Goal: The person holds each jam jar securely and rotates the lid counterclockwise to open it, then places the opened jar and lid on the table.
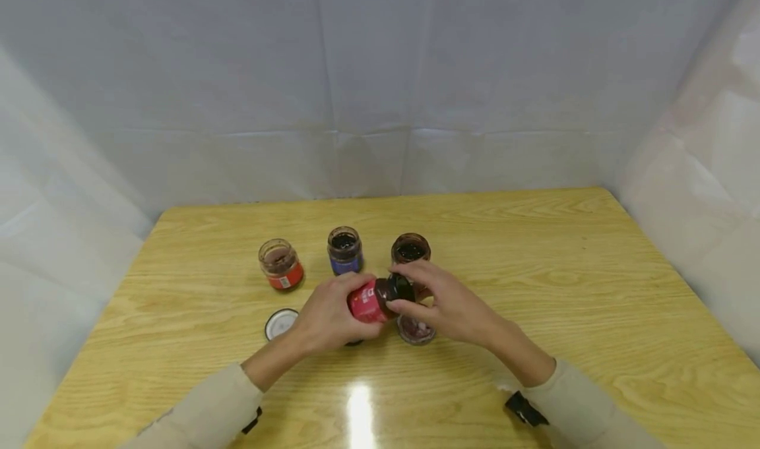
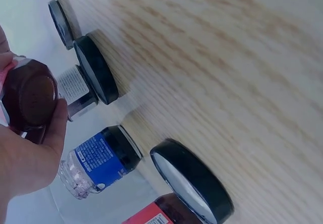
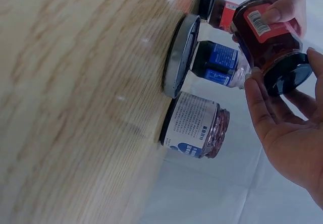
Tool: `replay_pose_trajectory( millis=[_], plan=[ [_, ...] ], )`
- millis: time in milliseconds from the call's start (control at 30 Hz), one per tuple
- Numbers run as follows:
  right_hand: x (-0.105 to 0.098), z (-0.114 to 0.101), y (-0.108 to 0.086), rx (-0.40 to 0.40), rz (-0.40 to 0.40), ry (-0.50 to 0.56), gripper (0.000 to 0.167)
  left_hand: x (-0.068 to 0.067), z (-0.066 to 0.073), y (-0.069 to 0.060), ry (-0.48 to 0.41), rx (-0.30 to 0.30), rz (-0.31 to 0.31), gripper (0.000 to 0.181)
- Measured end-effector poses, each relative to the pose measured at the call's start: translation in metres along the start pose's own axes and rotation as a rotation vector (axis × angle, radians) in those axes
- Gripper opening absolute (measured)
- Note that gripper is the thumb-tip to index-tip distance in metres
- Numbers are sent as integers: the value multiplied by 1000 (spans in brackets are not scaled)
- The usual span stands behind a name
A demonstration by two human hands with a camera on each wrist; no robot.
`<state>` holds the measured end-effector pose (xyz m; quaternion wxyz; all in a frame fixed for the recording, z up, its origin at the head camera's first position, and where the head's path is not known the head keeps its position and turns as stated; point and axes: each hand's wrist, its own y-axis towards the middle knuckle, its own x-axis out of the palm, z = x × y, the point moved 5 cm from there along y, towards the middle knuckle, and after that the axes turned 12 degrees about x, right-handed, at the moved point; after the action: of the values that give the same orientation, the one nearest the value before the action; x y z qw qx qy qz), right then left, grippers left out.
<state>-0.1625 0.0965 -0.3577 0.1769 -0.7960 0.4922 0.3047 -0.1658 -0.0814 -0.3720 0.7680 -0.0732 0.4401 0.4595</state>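
My left hand (image 1: 328, 316) grips a jar with a pinkish-red label (image 1: 365, 302), tilted on its side above the table. The fingers and thumb of my right hand (image 1: 456, 305) pinch the black lid (image 1: 400, 288) at the jar's mouth. In the right wrist view the lid sits on the dark glass jar. Beneath the hands, lids lie on the table: a white-lined lid (image 1: 282, 324) left of my left hand, a lid (image 1: 416, 330) below my right hand, and one mostly hidden under the left hand.
Behind the hands stand three lidless jars: a red-labelled jar (image 1: 280, 266), a blue-labelled jar (image 1: 345, 250), and a dark-mouthed jar (image 1: 411, 247), whose white label (image 3: 189, 123) shows in the right wrist view. White sheeting (image 1: 368, 106) surrounds the wooden table (image 1: 564, 271).
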Motion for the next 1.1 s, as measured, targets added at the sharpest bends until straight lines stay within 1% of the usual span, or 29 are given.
replay_pose_trajectory(
  millis=[167,300,400,500,633,700,767,867,967,1100],
  plan=[
    [-1,-1,-2,-57,-29,-23,52,0,-1,-1,-12,4,-31,63],
    [-2,-1,-1,-75,-58,-24,53,1,-2,-1,-12,21,-31,60],
    [-2,0,0,-41,-80,-40,62,1,-3,-1,-2,24,-22,60],
    [-2,3,-1,27,-85,-53,68,1,-3,-3,9,22,-18,61],
    [-3,2,-1,108,-73,-36,65,-1,-2,-4,23,26,-17,62],
    [-3,2,-1,126,-65,-33,64,-1,-1,-4,27,26,-16,62],
    [-3,1,-1,128,-59,-30,64,-2,-1,-4,34,29,-17,62],
    [-3,0,-1,110,-46,-29,63,-2,0,-4,43,36,-21,62],
    [-4,0,-1,76,-43,-16,59,-2,1,-3,50,55,-23,60],
    [-4,-1,-2,-9,-75,6,54,-2,1,-3,55,76,-22,58]
  ],
)
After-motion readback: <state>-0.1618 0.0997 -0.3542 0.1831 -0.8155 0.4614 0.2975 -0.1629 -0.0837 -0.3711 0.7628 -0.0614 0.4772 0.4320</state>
